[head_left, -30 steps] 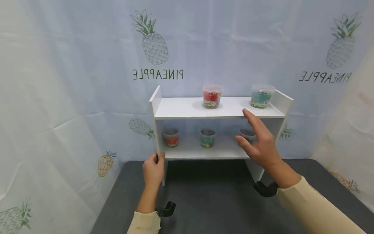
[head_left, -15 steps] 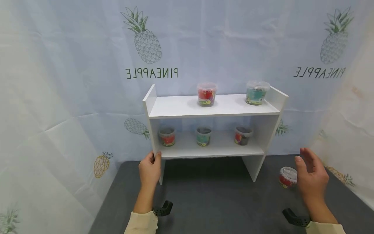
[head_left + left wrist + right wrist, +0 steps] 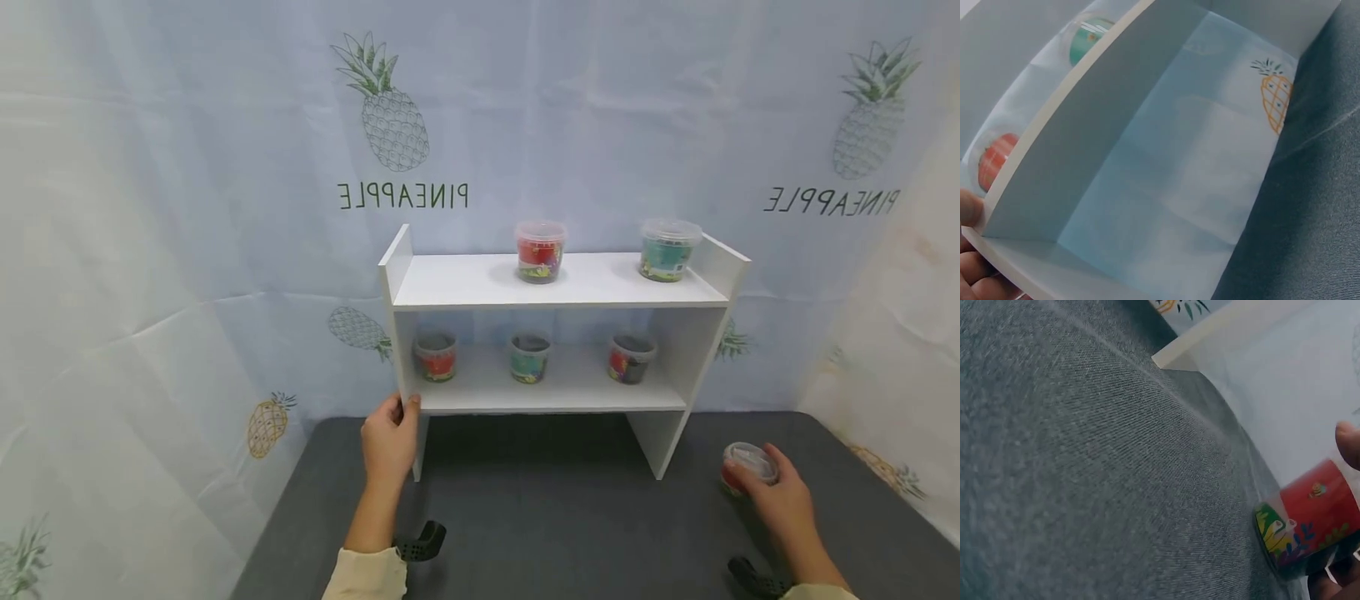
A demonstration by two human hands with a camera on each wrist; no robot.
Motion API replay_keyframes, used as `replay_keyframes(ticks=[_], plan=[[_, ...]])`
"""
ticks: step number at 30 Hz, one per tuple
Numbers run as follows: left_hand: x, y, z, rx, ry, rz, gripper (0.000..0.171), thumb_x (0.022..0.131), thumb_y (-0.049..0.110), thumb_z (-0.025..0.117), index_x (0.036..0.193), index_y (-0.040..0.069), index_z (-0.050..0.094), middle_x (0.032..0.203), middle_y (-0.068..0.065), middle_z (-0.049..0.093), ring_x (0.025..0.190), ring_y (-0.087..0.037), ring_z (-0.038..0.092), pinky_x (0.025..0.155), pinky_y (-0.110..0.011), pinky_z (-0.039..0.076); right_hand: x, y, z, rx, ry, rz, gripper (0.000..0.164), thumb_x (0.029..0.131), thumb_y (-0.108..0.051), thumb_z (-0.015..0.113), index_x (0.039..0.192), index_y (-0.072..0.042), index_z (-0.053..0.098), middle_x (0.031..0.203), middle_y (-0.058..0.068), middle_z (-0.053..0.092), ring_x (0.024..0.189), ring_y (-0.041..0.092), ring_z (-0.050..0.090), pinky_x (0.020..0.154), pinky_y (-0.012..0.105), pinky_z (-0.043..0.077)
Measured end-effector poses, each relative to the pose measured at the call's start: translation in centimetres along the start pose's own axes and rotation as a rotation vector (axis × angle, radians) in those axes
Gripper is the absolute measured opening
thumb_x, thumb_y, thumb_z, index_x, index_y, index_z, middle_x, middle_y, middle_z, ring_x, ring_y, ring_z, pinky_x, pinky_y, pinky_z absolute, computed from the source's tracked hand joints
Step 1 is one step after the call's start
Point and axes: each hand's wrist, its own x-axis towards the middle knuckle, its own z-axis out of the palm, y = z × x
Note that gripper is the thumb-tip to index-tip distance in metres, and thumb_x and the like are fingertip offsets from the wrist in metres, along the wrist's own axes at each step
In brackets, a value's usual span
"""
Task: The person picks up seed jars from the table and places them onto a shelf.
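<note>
In the head view my left hand grips the left side panel of a white two-tier shelf, near its lower board. The left wrist view shows the thumb and curled fingers on either side of that panel's edge. At the right, my right hand holds a clear-lidded plastic tub that stands on the dark table. Its red label with colourful leaves shows in the right wrist view, the thumb on one side and fingers on the other.
On the upper board stand a red tub and a teal tub. Below them are a red tub, a teal tub and a red-and-dark tub. A pineapple-print cloth hangs behind the dark-covered table.
My right hand has moved from in front of the shelf down and right to the tub on the table, and now holds it. My left hand keeps its grip on the panel.
</note>
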Motion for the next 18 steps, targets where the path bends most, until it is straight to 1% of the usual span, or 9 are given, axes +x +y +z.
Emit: replay_keyframes(ticks=[4,6,9,12,16,18], plan=[[0.2,0.2,0.2,-0.021,0.005,0.023,0.031,0.095,0.027,0.066,0.114,0.004,0.074,0.101,-0.010,0.076,0.090,-0.021,0.072,0.072,-0.040,0.056,0.0,0.5,0.0,0.032,0.025,0.013,0.099,0.093,-0.054,0.058,0.158,-0.004,0.002,0.156,0.036,0.014,0.137,0.053,0.025,0.102,0.064,0.030],[0.2,0.4,0.3,-0.039,0.019,0.036,0.030,0.094,0.026,0.068,0.113,0.004,0.074,0.100,-0.011,0.076,0.089,-0.021,0.073,0.071,-0.039,0.057,0.0,0.6,-0.1,0.036,0.032,0.007,0.100,0.093,-0.054,0.058,0.158,-0.003,0.001,0.156,0.036,0.014,0.138,0.053,0.026,0.104,0.063,0.030],[0.1,0.4,0.3,-0.059,0.058,0.049,0.028,0.091,0.023,0.072,0.111,0.003,0.075,0.099,-0.013,0.076,0.087,-0.023,0.073,0.070,-0.041,0.057,0.0,0.8,-0.1,0.019,0.021,-0.002,0.101,0.093,-0.056,0.058,0.157,-0.002,0.001,0.155,0.037,0.016,0.137,0.053,0.026,0.102,0.063,0.031],[-0.1,0.4,0.2,-0.069,0.089,0.043,0.028,0.089,0.022,0.074,0.109,0.003,0.076,0.098,-0.013,0.075,0.087,-0.022,0.074,0.071,-0.042,0.058,-0.1,1.1,0.1,0.010,0.009,0.003,0.104,0.092,-0.058,0.059,0.157,-0.002,0.001,0.154,0.038,0.018,0.136,0.052,0.029,0.100,0.063,0.033],[-0.3,0.3,0.1,-0.080,0.119,0.027,0.028,0.088,0.021,0.075,0.108,0.002,0.076,0.098,-0.013,0.075,0.088,-0.021,0.073,0.072,-0.041,0.058,-1.1,1.3,0.5,0.046,-0.009,0.034,0.106,0.089,-0.058,0.062,0.158,-0.003,0.002,0.154,0.037,0.020,0.137,0.051,0.029,0.099,0.061,0.034],[-0.3,0.3,0.1,-0.087,0.128,0.028,0.028,0.088,0.020,0.076,0.108,0.001,0.076,0.099,-0.014,0.075,0.088,-0.021,0.073,0.072,-0.040,0.058,-1.7,1.3,0.4,0.061,-0.037,0.048,0.109,0.088,-0.058,0.064,0.158,-0.003,0.001,0.154,0.036,0.020,0.137,0.051,0.029,0.098,0.060,0.035]])
